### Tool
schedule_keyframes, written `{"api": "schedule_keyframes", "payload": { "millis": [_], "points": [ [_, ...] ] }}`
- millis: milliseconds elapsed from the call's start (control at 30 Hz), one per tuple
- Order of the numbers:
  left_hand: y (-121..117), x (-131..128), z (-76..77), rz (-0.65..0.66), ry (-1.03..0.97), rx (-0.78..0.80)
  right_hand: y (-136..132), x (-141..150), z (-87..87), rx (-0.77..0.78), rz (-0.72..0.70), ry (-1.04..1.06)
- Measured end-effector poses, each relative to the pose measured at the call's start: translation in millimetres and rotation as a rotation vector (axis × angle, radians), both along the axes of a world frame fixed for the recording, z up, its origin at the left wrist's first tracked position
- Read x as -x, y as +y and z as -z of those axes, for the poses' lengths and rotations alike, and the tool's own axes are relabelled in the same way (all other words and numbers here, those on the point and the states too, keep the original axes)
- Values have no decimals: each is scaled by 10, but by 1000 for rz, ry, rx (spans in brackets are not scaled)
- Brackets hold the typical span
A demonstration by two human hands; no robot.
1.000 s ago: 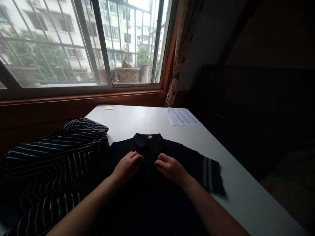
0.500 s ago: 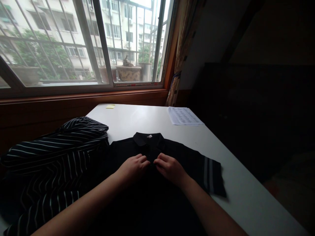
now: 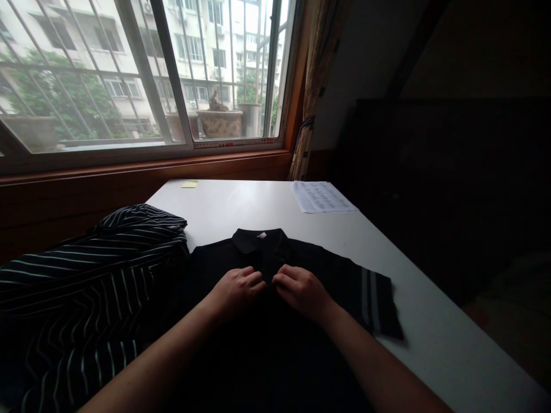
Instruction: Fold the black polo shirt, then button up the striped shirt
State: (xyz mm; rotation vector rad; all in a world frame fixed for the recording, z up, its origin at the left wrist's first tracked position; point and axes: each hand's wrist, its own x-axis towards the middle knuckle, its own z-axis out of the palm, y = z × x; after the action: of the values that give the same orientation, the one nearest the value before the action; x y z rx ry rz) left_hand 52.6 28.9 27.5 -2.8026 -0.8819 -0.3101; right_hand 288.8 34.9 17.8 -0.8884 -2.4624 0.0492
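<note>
A black polo shirt (image 3: 318, 269) lies spread front up, its collar away from me and a small pale label inside the neck. Two grey stripes band its right-hand sleeve. At the front opening below the collar, my left hand (image 3: 241, 289) is closed, fingertips pinching the shirt's placket. Just to the right, a small gap away, my right hand (image 3: 303, 292) is closed in a similar pinch on the other side of the placket. Any button between the fingers is too dark and small to make out.
On the left a black garment with white stripes (image 3: 107, 275) is heaped beside the shirt. The white table (image 3: 232, 201) carries a yellow sticky note (image 3: 189, 184) and printed sheets (image 3: 322, 197) at its far end. A barred window (image 3: 181, 74) and a tied curtain (image 3: 307, 109) stand behind.
The view has shifted slightly. Both hands stay at the placket, with the fingers moved only a little.
</note>
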Motion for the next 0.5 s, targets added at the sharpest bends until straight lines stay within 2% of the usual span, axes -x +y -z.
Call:
{"api": "schedule_keyframes", "payload": {
  "millis": [500],
  "points": [
    [42,-3,61,-4,-40,-39,16,10,21,4,-46,88]
  ]
}}
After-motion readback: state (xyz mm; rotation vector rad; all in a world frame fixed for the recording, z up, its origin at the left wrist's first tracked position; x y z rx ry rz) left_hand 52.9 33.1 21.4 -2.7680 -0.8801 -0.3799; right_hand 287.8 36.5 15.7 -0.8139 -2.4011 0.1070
